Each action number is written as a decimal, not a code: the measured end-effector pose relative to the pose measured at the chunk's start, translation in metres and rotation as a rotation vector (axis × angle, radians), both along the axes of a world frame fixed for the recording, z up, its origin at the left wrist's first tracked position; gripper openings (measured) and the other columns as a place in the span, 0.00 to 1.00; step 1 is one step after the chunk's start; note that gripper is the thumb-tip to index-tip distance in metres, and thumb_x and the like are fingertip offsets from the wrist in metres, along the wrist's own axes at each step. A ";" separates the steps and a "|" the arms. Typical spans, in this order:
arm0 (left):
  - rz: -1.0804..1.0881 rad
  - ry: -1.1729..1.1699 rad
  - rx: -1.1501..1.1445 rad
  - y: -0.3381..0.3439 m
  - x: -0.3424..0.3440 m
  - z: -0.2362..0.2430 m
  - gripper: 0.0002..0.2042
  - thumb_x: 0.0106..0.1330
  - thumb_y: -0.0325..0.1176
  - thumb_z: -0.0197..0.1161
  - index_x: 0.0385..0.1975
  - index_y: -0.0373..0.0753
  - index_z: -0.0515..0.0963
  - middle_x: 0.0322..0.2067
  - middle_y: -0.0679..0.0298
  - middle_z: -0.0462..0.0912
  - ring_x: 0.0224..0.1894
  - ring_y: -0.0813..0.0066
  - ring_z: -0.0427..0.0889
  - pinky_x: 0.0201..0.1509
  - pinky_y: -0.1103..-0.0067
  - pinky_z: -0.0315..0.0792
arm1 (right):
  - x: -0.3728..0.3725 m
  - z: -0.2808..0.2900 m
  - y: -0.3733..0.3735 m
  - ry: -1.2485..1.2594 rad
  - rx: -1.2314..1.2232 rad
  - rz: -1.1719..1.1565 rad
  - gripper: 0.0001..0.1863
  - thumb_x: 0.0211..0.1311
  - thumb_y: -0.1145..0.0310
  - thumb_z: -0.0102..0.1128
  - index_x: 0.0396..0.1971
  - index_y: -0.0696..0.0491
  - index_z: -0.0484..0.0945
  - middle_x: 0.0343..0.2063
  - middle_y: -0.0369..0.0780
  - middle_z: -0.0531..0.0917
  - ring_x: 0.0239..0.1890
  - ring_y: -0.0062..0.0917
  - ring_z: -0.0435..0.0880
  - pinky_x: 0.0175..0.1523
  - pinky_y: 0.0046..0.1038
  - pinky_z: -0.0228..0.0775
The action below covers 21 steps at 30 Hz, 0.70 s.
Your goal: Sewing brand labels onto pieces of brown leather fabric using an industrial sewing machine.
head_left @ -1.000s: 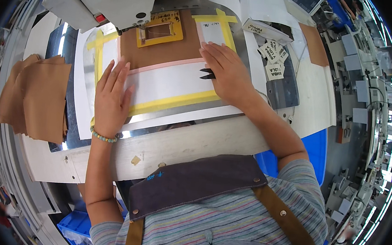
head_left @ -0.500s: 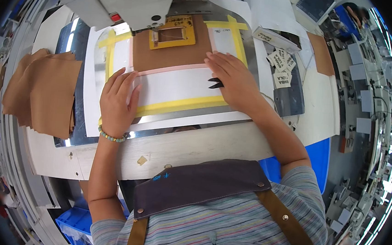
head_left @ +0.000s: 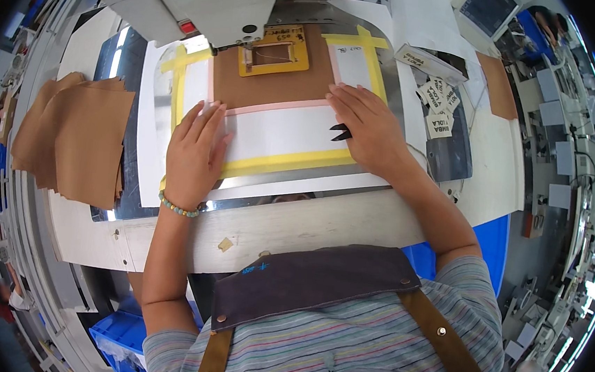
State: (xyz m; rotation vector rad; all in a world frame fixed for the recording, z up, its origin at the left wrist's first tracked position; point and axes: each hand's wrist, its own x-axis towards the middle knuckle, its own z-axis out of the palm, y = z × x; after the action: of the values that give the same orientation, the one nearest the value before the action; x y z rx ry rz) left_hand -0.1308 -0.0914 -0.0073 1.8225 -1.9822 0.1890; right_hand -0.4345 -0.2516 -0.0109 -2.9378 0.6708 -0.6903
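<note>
A brown panel (head_left: 263,91), leather or fabric, lies flat inside a frame of pink strips on a white sheet (head_left: 274,129) bordered with yellow tape. On the panel rests a yellow template (head_left: 298,58) with a rectangular window. My left hand (head_left: 195,151) lies with fingers stretched at the panel's near left corner. My right hand (head_left: 368,125) presses its fingertips at the near right corner. Out of its palm stick the two dark points of what look like thread snips (head_left: 341,132); their handles are hidden in the hand. The sewing machine head (head_left: 200,3) overhangs the panel's far left side.
Brown cut pieces (head_left: 77,141) are stacked on the left. At the right lie several printed labels (head_left: 439,124) beside an open white box (head_left: 431,62), with another brown piece (head_left: 497,86) farther out. A screen (head_left: 488,12) stands at the far right; blue bins (head_left: 122,329) sit below the table.
The whole scene has shifted slightly to the right in the view. Both hands keep their places at the panel's near corners, and the snips stay in the right hand.
</note>
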 end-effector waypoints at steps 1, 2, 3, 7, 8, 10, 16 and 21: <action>0.006 0.020 -0.014 0.000 0.000 0.000 0.23 0.68 0.27 0.67 0.64 0.35 0.77 0.61 0.56 0.84 0.69 0.49 0.75 0.71 0.63 0.72 | 0.000 0.000 0.000 -0.016 -0.012 0.024 0.25 0.57 0.79 0.58 0.58 0.61 0.79 0.65 0.48 0.78 0.69 0.39 0.75 0.76 0.45 0.64; 0.011 0.040 -0.038 0.000 0.000 0.000 0.23 0.68 0.27 0.66 0.64 0.35 0.77 0.61 0.56 0.84 0.69 0.49 0.75 0.71 0.63 0.72 | -0.001 0.000 -0.001 -0.027 -0.022 0.052 0.25 0.58 0.79 0.58 0.58 0.61 0.79 0.65 0.47 0.78 0.69 0.39 0.75 0.76 0.45 0.64; -0.001 0.038 -0.035 -0.001 0.000 0.000 0.24 0.68 0.26 0.66 0.65 0.36 0.77 0.61 0.56 0.83 0.69 0.50 0.75 0.72 0.63 0.71 | -0.001 -0.001 -0.001 0.024 -0.032 0.065 0.24 0.60 0.78 0.58 0.58 0.61 0.79 0.66 0.46 0.78 0.70 0.39 0.74 0.76 0.44 0.64; 0.002 0.003 0.003 -0.002 -0.001 -0.001 0.24 0.69 0.26 0.65 0.66 0.37 0.77 0.63 0.57 0.83 0.69 0.52 0.75 0.72 0.64 0.71 | -0.001 -0.003 0.000 0.043 -0.018 0.082 0.23 0.62 0.76 0.58 0.58 0.60 0.79 0.67 0.47 0.78 0.71 0.38 0.73 0.76 0.42 0.64; -0.011 -0.002 0.016 -0.001 -0.001 -0.002 0.24 0.69 0.26 0.65 0.66 0.37 0.77 0.63 0.57 0.83 0.69 0.52 0.75 0.72 0.64 0.71 | -0.001 -0.004 0.000 0.054 -0.008 0.066 0.23 0.62 0.76 0.58 0.58 0.60 0.79 0.67 0.47 0.78 0.71 0.38 0.73 0.76 0.42 0.64; 0.008 0.003 0.028 -0.001 0.000 -0.003 0.23 0.70 0.26 0.65 0.66 0.37 0.77 0.63 0.58 0.83 0.69 0.53 0.75 0.72 0.64 0.71 | 0.000 -0.006 0.001 0.021 0.036 0.075 0.24 0.62 0.80 0.57 0.60 0.61 0.78 0.67 0.47 0.77 0.70 0.39 0.74 0.75 0.42 0.66; 0.005 0.022 0.034 0.000 0.002 -0.005 0.21 0.71 0.26 0.64 0.64 0.37 0.78 0.64 0.58 0.82 0.69 0.54 0.75 0.73 0.63 0.70 | 0.000 -0.006 0.002 0.045 -0.089 0.081 0.22 0.62 0.75 0.58 0.56 0.63 0.80 0.62 0.51 0.81 0.67 0.41 0.78 0.73 0.40 0.69; -0.001 0.033 0.056 0.001 0.002 -0.003 0.21 0.71 0.26 0.64 0.64 0.37 0.78 0.64 0.59 0.82 0.69 0.54 0.75 0.73 0.63 0.70 | 0.001 -0.006 0.003 0.048 -0.050 0.070 0.22 0.62 0.77 0.57 0.58 0.62 0.79 0.65 0.50 0.79 0.69 0.40 0.76 0.73 0.41 0.68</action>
State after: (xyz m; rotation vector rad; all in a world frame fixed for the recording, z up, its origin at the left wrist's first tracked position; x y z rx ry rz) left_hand -0.1287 -0.0908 -0.0105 1.8477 -1.9841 0.1035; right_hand -0.4338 -0.2481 -0.0167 -3.0162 0.5590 -0.6412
